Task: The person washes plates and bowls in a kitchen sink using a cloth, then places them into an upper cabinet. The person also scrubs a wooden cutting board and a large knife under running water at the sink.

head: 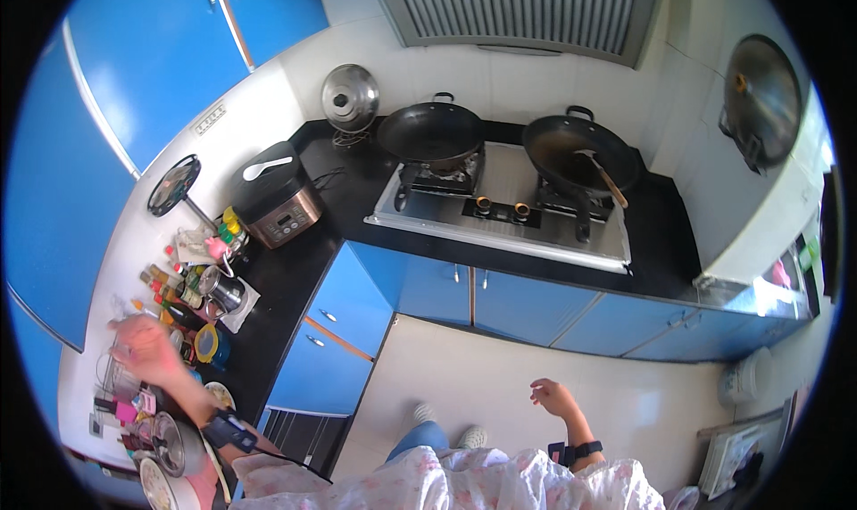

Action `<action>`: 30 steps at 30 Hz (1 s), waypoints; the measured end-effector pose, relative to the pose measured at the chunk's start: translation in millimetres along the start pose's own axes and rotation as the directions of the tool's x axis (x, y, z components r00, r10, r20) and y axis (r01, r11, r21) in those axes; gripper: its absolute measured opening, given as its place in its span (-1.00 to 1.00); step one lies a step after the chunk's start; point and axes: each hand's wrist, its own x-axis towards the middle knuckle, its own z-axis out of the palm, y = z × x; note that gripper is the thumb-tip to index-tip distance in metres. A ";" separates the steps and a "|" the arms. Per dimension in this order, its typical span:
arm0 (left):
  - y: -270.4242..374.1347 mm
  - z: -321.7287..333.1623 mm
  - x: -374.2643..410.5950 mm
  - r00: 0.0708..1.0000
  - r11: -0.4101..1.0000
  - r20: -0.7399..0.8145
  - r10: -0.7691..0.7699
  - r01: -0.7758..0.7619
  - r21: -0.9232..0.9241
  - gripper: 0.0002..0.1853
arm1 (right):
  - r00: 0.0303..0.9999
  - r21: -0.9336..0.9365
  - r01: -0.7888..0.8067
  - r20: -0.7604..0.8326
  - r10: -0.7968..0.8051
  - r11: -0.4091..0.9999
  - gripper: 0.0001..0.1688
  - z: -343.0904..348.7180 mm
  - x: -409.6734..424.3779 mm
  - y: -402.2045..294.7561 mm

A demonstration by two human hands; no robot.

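My left hand [146,351] is stretched over the left counter, slightly blurred. Its fingers look apart, and I see nothing held in them. It is nearest to a crowd of bottles, among them a dark glass bottle [182,314], and to a blue container with a yellow-rimmed lid [210,344]. A steel pitcher [227,292] stands on a folded cloth beyond the wrist. Over the floor hangs my right hand [553,397], empty, its fingers loosely bent and apart.
Two black woks [432,132] [579,148] sit on the gas stove [502,229]; a wooden-handled spatula [610,182] lies in the right one. A rice cooker [284,219] carries a white spoon [268,168]. Near my left forearm are a lidded steel pot [181,446] and a bowl [157,486].
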 end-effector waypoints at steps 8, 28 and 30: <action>-269.0 -83.0 -181.0 0.301 0.306 -0.397 -0.867 0.950 0.053 -0.57 | 0.993 0.101 -0.059 -0.091 0.068 0.993 -0.69 -52.5 -0.5 12.9; -596.1 144.2 -618.9 -0.945 -0.824 0.202 -0.257 0.323 0.465 -0.76 | 0.233 0.748 -0.302 -0.543 0.807 0.591 -0.64 -108.6 -294.1 138.6; -603.4 170.6 -671.8 -0.953 -0.833 0.181 -0.243 0.300 0.465 -0.76 | 0.204 0.756 -0.281 -0.555 0.806 0.592 -0.66 -123.6 -319.7 178.3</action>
